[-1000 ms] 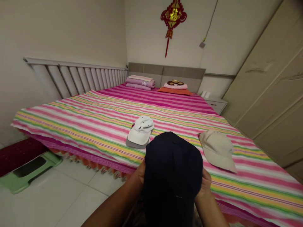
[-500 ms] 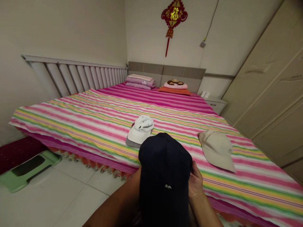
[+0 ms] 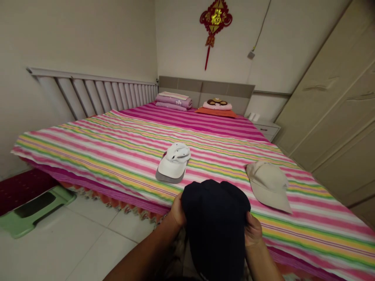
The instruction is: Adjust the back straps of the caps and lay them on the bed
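A dark navy baseball cap (image 3: pixel 216 226) is held between my two hands in front of the bed, its brim pointing down toward me. My left hand (image 3: pixel 178 210) grips its left side, and my right hand (image 3: pixel 253 229) grips its right side; the fingers behind the cap are hidden. Beyond it on the bed lies a white cap (image 3: pixel 174 160) with a small dark logo, a grey brim edge showing beneath it. To the right rests a beige cap (image 3: pixel 269 185), brim toward me.
A striped sheet covers the bed (image 3: pixel 117 152). Folded purple bedding (image 3: pixel 174 102) and an orange pillow (image 3: pixel 216 113) sit by the headboard (image 3: pixel 187 84). A green stool (image 3: pixel 38 210) stands on the tiled floor at left. A nightstand (image 3: pixel 266 127) is at the far right corner.
The navy cap has moved down and right and tilted, so its small light logo is out of sight. My left hand now shows at its side. The other caps stay put.
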Motion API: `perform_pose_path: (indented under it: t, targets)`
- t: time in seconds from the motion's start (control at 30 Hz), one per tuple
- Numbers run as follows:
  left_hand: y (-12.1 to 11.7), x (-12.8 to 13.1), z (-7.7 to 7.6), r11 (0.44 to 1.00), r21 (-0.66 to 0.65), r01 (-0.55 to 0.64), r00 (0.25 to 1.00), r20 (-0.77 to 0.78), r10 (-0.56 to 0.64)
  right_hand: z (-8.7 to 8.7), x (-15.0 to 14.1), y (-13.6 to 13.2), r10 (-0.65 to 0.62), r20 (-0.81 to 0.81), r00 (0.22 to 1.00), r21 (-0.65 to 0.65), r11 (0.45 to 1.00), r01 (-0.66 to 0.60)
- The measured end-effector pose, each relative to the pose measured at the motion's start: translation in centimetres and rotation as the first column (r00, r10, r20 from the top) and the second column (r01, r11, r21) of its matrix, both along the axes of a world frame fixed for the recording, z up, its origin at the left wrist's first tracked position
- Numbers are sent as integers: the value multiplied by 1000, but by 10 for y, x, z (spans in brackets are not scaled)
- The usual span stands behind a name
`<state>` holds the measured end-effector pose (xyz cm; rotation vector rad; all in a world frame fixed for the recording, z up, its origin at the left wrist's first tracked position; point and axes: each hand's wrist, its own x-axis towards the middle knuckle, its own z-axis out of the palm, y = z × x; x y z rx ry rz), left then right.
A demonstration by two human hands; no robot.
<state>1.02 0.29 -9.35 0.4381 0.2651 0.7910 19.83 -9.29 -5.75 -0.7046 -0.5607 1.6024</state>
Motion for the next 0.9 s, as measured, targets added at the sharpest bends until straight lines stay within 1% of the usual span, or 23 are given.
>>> perform_pose_path:
  t: [0.1, 0.13, 0.23, 0.37, 0.43, 0.5, 0.57, 0.67, 0.8, 0.9]
  targets:
    - [4, -7, 4, 992, -116, -50, 997, 51, 56, 4, 0, -4, -34, -21, 999, 6, 999, 35]
    - [4, -10, 8, 991, -132, -35, 996, 75, 45, 5, 0, -5, -54, -24, 998, 11, 998, 55]
    - [4, -17, 19, 991, -115, 72, 991, 118, -58, 12, 0, -7, -99, -34, 994, 36, 994, 100]
    - [3, -25, 25, 985, -26, 172, 981, 95, -169, 26, 1, -11, -119, 18, 993, 56, 991, 118]
    - [3, -28, 26, 985, 43, 168, 982, 85, -171, 31, 2, -13, -114, 41, 993, 74, 991, 111]
    - [2, -30, 29, 985, 121, 127, 987, 86, -138, 33, 5, -14, -75, 53, 996, 93, 993, 70]
    - [1, -32, 35, 975, 190, 113, 989, 69, -128, 32, 9, -15, -29, 76, 997, 101, 995, 21]
    - [0, -35, 44, 955, 249, 164, 986, -4, -168, 29, 12, -18, 1, 124, 992, 103, 995, -14]
    - [-3, -36, 52, 945, 280, 168, 985, -74, -154, 24, 13, -22, 36, 166, 986, 94, 994, -52]
    - [-5, -36, 54, 943, 283, 176, 984, -64, -165, 21, 14, -25, 57, 191, 980, 80, 994, -73]
